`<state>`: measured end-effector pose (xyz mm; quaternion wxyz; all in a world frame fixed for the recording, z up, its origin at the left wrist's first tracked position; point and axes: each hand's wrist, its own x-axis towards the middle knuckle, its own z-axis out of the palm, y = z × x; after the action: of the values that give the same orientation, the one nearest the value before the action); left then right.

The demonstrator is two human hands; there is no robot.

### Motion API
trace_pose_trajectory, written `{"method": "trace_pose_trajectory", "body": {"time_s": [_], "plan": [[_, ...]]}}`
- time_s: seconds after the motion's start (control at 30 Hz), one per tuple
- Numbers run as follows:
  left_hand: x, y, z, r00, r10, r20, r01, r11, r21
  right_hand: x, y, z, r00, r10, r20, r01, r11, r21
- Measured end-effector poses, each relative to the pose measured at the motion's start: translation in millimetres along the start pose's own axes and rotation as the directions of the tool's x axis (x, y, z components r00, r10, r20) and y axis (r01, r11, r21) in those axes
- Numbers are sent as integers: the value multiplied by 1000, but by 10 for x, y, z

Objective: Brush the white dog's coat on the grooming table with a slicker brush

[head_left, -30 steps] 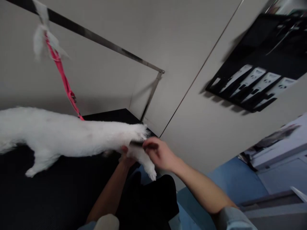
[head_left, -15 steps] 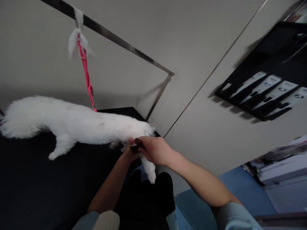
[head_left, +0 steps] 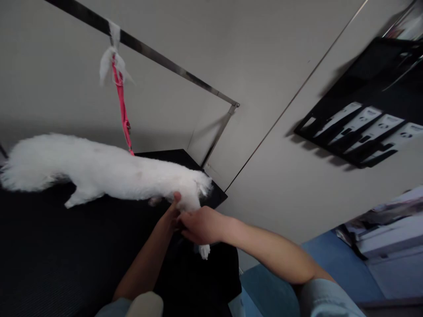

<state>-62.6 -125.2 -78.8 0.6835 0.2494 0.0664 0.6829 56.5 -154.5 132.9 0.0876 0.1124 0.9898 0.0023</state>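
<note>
A white fluffy dog (head_left: 128, 176) stands on a black table (head_left: 36, 246), its bushy end at the left and its rear at the right. My left hand (head_left: 175, 213) is at the dog's hindquarters, its thumb pressed on the thigh. The rest of its fingers appear wrapped around a hind leg, though they are mostly hidden. Just right of it, my right hand (head_left: 201, 224) is closed in front of that leg, fingertips beside my left hand. What it holds is hidden. A white paw (head_left: 204, 252) shows below my right hand.
A metal arm (head_left: 172, 64) runs overhead, with a pink strap (head_left: 122, 105) hanging from it to the dog. A black wall rack (head_left: 366, 97) holding several white-and-black tools is at the upper right. The table's far corner (head_left: 220, 196) lies near the wall.
My right hand has moved down and slightly left, over the leg. A dark object seen at its fingertips earlier is now hidden. The left thumb rests on the thigh.
</note>
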Motion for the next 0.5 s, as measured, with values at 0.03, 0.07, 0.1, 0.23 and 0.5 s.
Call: {"method": "trace_pose_trajectory", "body": {"time_s": [0.03, 0.07, 0.1, 0.23, 0.5], "plan": [[-10, 6, -8, 1000, -2, -5, 2, 1000, 1, -9, 20, -14, 999, 37, -24, -37, 999, -15], [-19, 8, -17, 1000, -2, -6, 2, 1000, 0, -18, 40, -31, 992, 84, -95, -87, 996, -31], [-29, 7, -28, 1000, 0, -9, 0, 1000, 0, -26, 56, -46, 977, 117, -178, -125, 991, -37], [-106, -26, -88, 995, -42, -91, 38, 998, -43, -11, 47, -7, 997, -29, -73, 29, 1000, -5], [-209, -74, -127, 989, -4, -147, -7, 997, -73, 88, 19, 46, 995, 43, -89, -48, 998, -49]]}}
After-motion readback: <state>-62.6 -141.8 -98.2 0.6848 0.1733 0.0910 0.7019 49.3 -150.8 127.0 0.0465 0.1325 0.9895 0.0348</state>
